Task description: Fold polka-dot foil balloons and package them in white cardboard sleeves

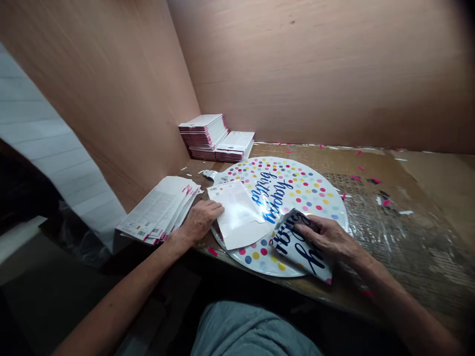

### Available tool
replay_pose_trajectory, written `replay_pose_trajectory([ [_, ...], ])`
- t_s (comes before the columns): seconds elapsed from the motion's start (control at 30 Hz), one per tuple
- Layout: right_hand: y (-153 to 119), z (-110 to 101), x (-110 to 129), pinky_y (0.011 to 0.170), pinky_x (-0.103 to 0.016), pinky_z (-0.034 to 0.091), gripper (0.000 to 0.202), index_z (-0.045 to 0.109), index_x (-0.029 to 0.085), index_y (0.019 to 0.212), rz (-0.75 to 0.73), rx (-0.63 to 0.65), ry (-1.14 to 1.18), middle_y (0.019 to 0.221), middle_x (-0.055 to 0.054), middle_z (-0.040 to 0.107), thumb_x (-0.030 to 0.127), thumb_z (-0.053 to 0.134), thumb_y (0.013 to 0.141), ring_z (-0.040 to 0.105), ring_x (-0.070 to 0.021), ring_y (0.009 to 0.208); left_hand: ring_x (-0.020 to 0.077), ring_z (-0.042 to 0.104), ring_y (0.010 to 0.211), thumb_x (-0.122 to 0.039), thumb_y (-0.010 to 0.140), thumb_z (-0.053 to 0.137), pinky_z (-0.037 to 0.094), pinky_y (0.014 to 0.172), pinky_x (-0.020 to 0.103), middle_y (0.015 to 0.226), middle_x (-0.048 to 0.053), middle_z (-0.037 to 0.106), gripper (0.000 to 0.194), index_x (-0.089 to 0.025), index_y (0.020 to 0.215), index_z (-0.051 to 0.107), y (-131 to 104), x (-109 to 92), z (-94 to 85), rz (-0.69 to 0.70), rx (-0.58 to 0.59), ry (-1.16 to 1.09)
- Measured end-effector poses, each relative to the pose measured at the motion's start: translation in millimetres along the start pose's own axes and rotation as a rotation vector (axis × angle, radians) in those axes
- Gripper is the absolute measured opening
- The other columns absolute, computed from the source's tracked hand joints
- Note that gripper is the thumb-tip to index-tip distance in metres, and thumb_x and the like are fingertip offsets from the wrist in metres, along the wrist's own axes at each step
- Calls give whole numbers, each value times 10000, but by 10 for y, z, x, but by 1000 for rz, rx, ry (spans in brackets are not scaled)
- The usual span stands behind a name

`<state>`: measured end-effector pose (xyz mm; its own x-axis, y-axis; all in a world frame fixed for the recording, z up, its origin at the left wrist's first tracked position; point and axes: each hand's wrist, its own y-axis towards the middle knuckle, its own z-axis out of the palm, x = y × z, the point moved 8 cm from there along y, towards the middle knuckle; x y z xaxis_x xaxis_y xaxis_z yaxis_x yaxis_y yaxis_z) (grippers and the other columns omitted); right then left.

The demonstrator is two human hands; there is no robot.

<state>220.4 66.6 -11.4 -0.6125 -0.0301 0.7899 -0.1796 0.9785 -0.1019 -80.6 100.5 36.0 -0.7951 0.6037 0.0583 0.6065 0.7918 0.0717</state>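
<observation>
A round, flat white balloon (315, 198) with colored dots and blue lettering lies on the table. On its left part rests a white paper sleeve (239, 212) with its flap toward me. My left hand (204, 217) touches the sleeve's left edge, its fingers close together. In my right hand (326, 235) is a folded balloon (302, 249) with dark lettering, gripped between thumb and fingers above the lower right of the round balloon. Beside my left hand is a fanned pile of printed sleeves (161, 207).
Two stacks of sleeves, a taller stack (204, 133) and a lower stack (235, 143), stand in the back corner against wooden panels (315, 74). Pink and white scraps lie on the taped cardboard tabletop (389, 212). The table's front edge runs below the balloon.
</observation>
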Motion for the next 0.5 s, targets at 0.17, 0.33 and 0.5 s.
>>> replay_pose_trajectory([
  [0.17,-97,79,258,561,-264,360,368,517,216,757,-35,22,-203,686,-7,584,547,462,907,489,-151,616,251,622,1083,-266,904,551,490,950,376,1158,116,663,190,-180,1032,662,226,-292,129,53,-35,-147],
  [0.33,37,310,454,597,-263,322,302,537,217,797,-81,80,-431,709,-15,595,463,446,947,499,-152,642,284,614,1014,-544,895,564,520,864,389,1062,146,647,429,-131,979,644,383,-609,104,60,9,-103],
  [0.5,115,366,473,575,-273,296,317,593,210,803,-79,132,-528,690,-24,609,457,461,951,497,-159,620,313,624,939,-370,940,517,531,683,382,1001,188,634,347,-55,984,656,447,-795,187,96,158,80],
])
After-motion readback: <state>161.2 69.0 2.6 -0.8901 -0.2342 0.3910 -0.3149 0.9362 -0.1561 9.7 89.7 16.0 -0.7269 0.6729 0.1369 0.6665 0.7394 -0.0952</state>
